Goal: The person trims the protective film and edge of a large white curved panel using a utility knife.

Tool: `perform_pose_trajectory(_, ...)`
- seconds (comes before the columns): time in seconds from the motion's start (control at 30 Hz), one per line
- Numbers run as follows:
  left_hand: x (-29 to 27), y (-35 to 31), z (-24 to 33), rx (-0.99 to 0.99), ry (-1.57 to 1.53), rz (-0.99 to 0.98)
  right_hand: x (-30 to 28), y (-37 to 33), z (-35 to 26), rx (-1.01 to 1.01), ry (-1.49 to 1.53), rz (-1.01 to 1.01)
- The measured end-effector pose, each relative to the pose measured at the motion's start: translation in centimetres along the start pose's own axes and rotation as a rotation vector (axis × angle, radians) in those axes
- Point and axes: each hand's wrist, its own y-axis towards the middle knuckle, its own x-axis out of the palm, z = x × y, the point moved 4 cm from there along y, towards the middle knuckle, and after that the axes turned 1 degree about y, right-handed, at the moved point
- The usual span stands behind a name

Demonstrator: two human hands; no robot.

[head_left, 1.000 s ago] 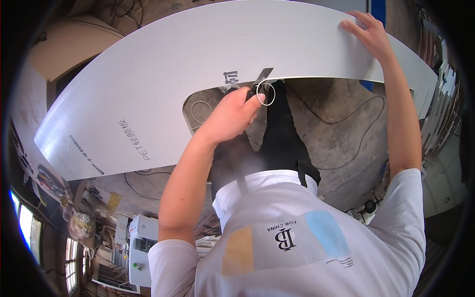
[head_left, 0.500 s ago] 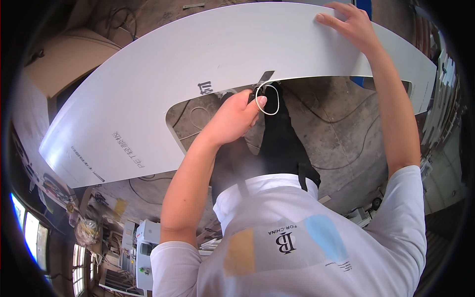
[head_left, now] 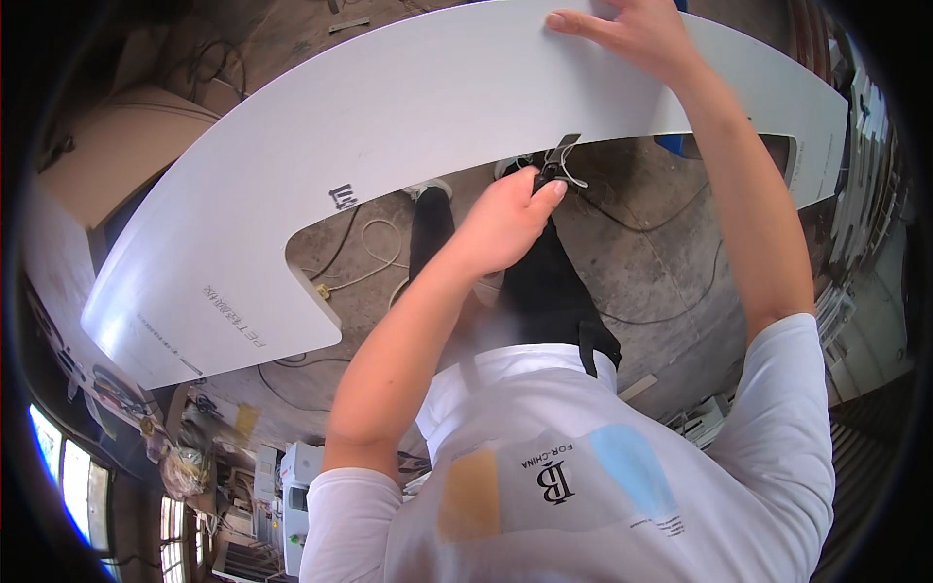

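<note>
A large white panel [head_left: 418, 92] with a curved far edge and a cut-out on the near side spans the view. My left hand [head_left: 510, 219] is closed round the black handle of a scraper [head_left: 562, 151]. Its flat metal blade lies at the cut-out's inner edge. Beside the blade a thin white strip [head_left: 577, 178] curls down, partly behind the tool. At the far edge, my right hand [head_left: 646, 34] grips the panel, thumb on the white face, its other fingers partly out of the picture.
White cords [head_left: 381, 243] and dark cables [head_left: 641, 321] lie on the concrete floor. A brown curved board [head_left: 126, 136] stands at the left. Stacked long white strips [head_left: 855, 175] are at the right. A white machine [head_left: 296, 496] and clutter stand at lower left.
My left hand and the scraper have moved right along the cut-out's edge. My right hand has shifted left on the far edge. The white strip's loop shows smaller, and the view has shifted slightly.
</note>
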Motion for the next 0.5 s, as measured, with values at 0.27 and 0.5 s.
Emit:
perform_pose_trajectory(0.27, 3.2, 3.0, 2.8, -0.011, -0.030, -0.009, 0.2, -0.3, -0.2, -0.052, 0.058, 0.013)
perform_pose_trajectory(0.5, 5.3, 4.5, 4.1, -0.071, -0.071, -0.051, 0.1, -0.4, -0.3, -0.104, 0.087, 0.011)
